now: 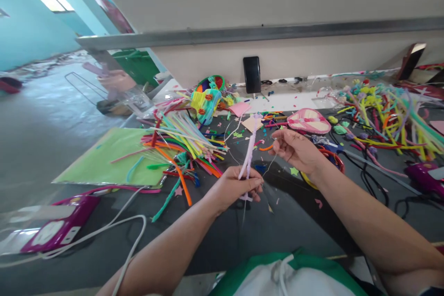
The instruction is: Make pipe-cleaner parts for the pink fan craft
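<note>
In left grip (239,186), lilac strip (250,149)

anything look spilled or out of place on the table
Yes: stars and scraps lie strewn across the table, and the pipe cleaners at right sprawl in a tangle, while the left bundle lies fairly aligned. Nothing looks damaged.

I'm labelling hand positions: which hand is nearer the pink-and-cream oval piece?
Right. The right hand is just on the person's side of the oval piece, slightly left; the left hand is farther left and closer to the body.
</note>
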Action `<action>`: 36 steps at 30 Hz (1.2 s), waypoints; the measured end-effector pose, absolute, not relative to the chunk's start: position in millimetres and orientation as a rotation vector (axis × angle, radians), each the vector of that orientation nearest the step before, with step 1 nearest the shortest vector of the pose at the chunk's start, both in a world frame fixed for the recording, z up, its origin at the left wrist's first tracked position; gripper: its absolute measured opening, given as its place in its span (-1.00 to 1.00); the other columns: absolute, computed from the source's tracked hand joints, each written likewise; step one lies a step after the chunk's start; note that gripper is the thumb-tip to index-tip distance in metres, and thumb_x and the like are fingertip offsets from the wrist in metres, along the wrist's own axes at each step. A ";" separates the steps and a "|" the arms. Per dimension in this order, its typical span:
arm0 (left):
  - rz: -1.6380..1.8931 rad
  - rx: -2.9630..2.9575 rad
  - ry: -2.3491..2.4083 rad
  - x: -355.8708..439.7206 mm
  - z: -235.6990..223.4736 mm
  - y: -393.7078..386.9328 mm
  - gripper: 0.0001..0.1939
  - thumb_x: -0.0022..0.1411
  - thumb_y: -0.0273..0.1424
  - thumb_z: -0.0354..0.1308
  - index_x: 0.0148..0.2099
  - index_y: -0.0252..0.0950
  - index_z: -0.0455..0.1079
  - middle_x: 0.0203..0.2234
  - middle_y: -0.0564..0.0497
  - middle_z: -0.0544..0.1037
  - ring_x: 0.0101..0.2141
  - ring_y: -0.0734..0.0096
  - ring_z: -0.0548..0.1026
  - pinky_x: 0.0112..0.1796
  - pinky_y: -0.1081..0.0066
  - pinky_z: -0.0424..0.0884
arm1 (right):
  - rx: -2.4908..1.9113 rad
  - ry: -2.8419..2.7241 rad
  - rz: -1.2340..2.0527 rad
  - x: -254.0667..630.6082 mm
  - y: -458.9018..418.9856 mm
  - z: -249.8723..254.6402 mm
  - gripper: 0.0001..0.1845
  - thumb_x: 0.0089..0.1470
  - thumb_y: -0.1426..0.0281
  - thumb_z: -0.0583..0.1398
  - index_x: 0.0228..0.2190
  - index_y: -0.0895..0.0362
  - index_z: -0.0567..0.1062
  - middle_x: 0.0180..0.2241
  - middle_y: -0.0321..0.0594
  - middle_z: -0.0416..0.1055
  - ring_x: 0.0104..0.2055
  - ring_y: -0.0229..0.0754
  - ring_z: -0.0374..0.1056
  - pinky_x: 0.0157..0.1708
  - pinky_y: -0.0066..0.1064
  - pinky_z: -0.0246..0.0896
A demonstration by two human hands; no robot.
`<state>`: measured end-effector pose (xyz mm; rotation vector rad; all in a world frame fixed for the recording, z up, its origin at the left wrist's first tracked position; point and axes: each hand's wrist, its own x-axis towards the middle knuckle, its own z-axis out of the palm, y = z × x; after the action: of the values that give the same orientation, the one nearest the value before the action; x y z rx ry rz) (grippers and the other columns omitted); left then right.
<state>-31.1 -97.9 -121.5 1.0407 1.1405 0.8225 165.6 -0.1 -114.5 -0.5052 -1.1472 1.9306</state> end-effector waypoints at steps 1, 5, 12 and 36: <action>0.850 1.029 1.157 -30.3 -119.8 -97.5 -0.73 0.01 -0.27 0.28 -0.35 -0.40 0.40 -0.57 0.00 0.51 -0.60 0.41 0.51 -0.53 0.48 0.39 | -0.491 -1.107 1.946 162.1 -2.8 -116.4 -0.73 0.06 0.19 0.20 -0.24 0.08 0.48 -0.41 -0.28 0.45 -0.51 -0.35 0.26 -0.17 -0.29 0.30; 0.958 0.986 1.183 -28.0 -114.9 -95.6 -0.72 -0.02 -0.28 0.30 -0.37 -0.41 0.40 -0.59 0.00 0.50 -0.62 0.41 0.50 -0.53 0.47 0.39 | -0.561 -1.107 2.017 143.1 -19.3 -129.4 -0.72 -0.03 0.25 0.29 -0.24 0.10 0.52 -0.32 -0.24 0.46 -0.38 -0.33 0.33 -0.25 -0.43 0.26; 1.027 0.943 1.102 -29.7 -118.7 -93.7 -0.71 -0.03 -0.31 0.31 -0.31 -0.40 0.39 -0.55 -0.01 0.52 -0.59 0.37 0.52 -0.48 0.41 0.43 | -0.574 -1.187 2.099 126.0 -38.5 -139.3 -0.61 0.03 0.18 0.23 -0.16 0.16 0.53 -0.24 -0.09 0.50 -0.31 -0.18 0.39 -0.33 -0.34 0.29; 0.983 1.070 1.024 -31.4 -124.2 -91.9 -0.68 -0.06 -0.27 0.34 -0.32 -0.42 0.44 -0.50 -0.05 0.54 -0.47 0.35 0.52 -0.38 0.40 0.41 | -0.474 -1.267 2.133 119.9 -49.3 -134.3 -0.45 -0.09 0.20 0.30 -0.04 0.12 0.45 -0.21 -0.14 0.47 -0.47 -0.34 0.26 -0.59 -0.54 0.09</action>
<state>-31.4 -91.9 -124.2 1.0702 1.0244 0.9830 119.9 -49.3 -134.3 -0.4736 -1.2665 2.1329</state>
